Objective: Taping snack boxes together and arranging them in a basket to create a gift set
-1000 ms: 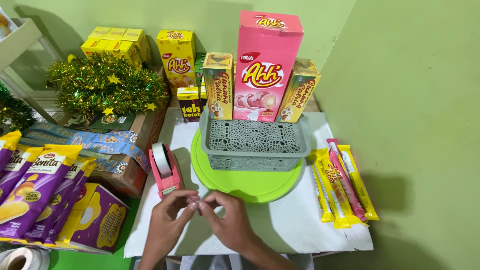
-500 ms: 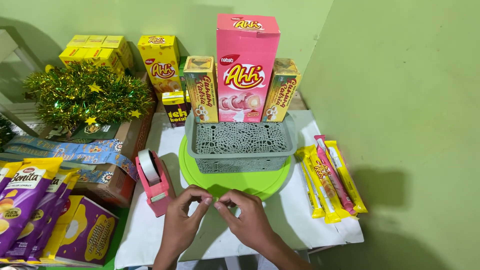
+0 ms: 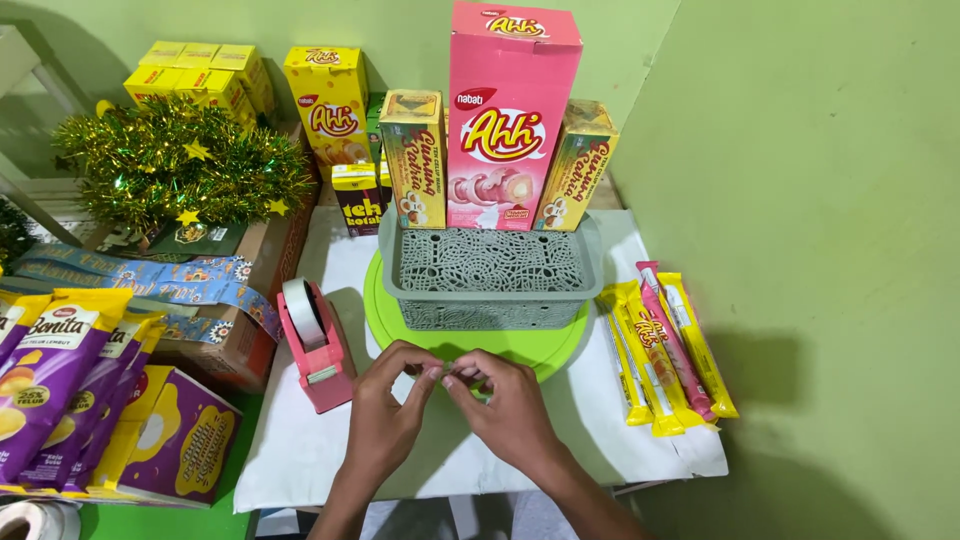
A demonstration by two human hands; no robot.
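Nearest the camera, the left hand and the right hand meet over the white board, fingertips pinched together on something too small to make out, perhaps a bit of clear tape. Just left of them stands a pink tape dispenser. Beyond the hands a green round plate carries a grey basket. Yellow and pink snack sticks lie to the right, purple snack bags to the left. Behind the basket stands a tall pink box between two smaller boxes, with gold tinsel far left.
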